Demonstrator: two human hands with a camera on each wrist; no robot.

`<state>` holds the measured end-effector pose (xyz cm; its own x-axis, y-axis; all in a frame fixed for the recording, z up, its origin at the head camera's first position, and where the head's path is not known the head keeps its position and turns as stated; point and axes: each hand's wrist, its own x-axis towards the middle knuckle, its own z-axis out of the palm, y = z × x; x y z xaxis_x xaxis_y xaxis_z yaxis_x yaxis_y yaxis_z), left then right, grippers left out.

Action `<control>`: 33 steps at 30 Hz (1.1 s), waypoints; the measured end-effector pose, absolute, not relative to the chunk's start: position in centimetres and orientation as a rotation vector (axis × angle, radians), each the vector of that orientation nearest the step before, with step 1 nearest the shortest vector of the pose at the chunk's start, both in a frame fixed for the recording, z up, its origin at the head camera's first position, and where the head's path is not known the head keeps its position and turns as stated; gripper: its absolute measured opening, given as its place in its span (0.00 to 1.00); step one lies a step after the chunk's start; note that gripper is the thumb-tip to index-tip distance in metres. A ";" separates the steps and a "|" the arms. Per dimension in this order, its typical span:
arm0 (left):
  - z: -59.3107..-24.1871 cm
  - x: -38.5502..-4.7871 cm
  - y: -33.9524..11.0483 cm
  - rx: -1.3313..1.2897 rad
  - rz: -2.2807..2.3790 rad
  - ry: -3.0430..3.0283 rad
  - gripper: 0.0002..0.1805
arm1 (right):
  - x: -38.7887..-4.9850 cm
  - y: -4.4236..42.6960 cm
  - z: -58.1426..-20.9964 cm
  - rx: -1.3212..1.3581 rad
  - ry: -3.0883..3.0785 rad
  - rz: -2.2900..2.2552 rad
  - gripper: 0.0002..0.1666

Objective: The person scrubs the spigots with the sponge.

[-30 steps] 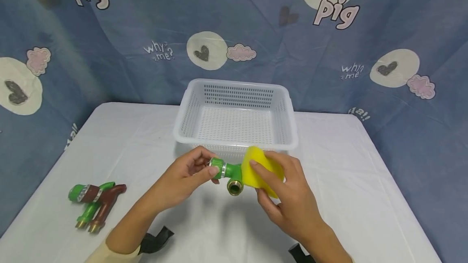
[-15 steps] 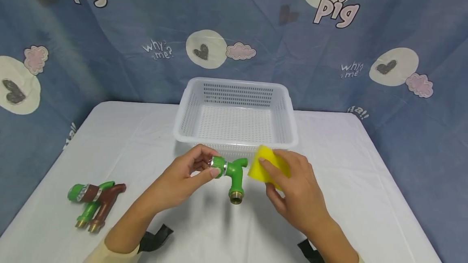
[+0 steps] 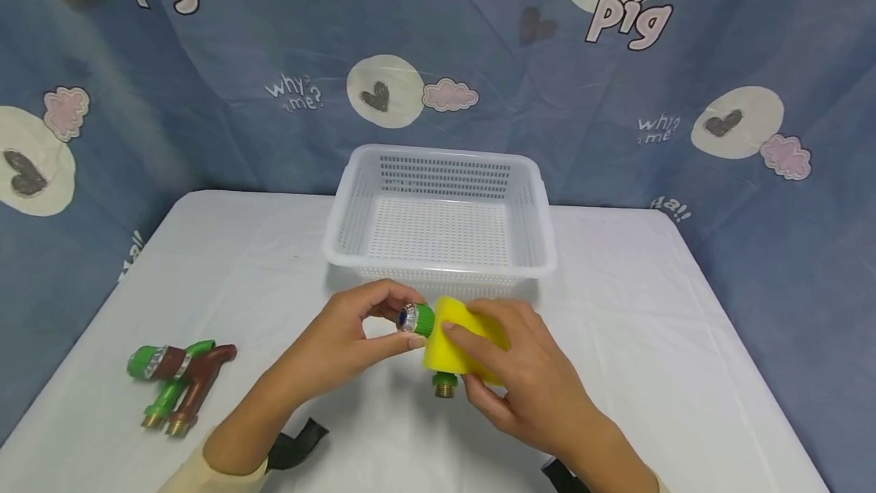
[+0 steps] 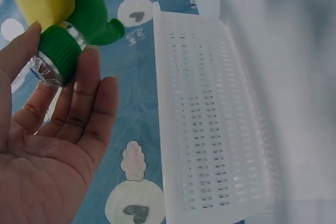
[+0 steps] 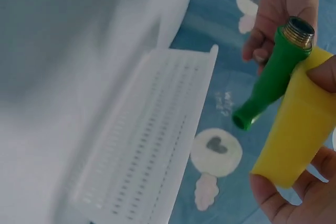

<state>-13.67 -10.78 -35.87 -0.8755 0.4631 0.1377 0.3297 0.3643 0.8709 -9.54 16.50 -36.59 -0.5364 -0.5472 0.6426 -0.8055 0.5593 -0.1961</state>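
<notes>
Above the table's middle, my left hand (image 3: 359, 337) pinches the ribbed knob end of a green water tap (image 3: 424, 320) between thumb and fingers. My right hand (image 3: 530, 375) grips a yellow sponge (image 3: 448, 352), laid against the tap's body. The sponge hides most of that body in the head view; the brass threaded end sticks out below it. In the left wrist view the knob (image 4: 60, 51) lies at my fingertips, its silver cap facing the palm. The right wrist view shows the green pipe (image 5: 275, 72) alongside the sponge (image 5: 296, 124).
A white perforated plastic basket (image 3: 438, 261) stands just beyond my hands. At the left of the white-covered table (image 3: 274, 249) lie a brown tap (image 3: 201, 383) and a green tap (image 3: 164, 402), one across the other. A blue printed curtain (image 3: 479, 36) hangs behind.
The sponge first came away from the tap to the right, then moved back left over its body. The tap has turned in my left hand, its threaded end now pointing down.
</notes>
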 end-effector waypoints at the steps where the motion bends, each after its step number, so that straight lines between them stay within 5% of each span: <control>1: -35.9 -13.6 -10.8 0.713 1.544 2.494 0.22 | -9.6 16.5 -36.7 1.078 -2.284 0.639 0.27; 13: -36.3 -13.9 -11.1 0.734 1.637 2.505 0.22 | -10.0 18.2 -36.9 0.917 -2.412 0.579 0.25; 21: -36.1 -13.4 -10.5 0.793 1.633 2.515 0.22 | -9.5 17.1 -37.3 1.039 -2.303 0.627 0.24; 33: -36.1 -13.3 -10.6 0.874 1.629 2.503 0.23 | -9.6 18.7 -37.5 0.782 -2.383 0.640 0.29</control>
<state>-13.32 -10.57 -36.15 -0.8419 0.4673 0.2697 0.4359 0.2945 0.8505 -9.60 18.73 -37.47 -0.6818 -0.3847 0.6222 -0.6448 0.7178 -0.2628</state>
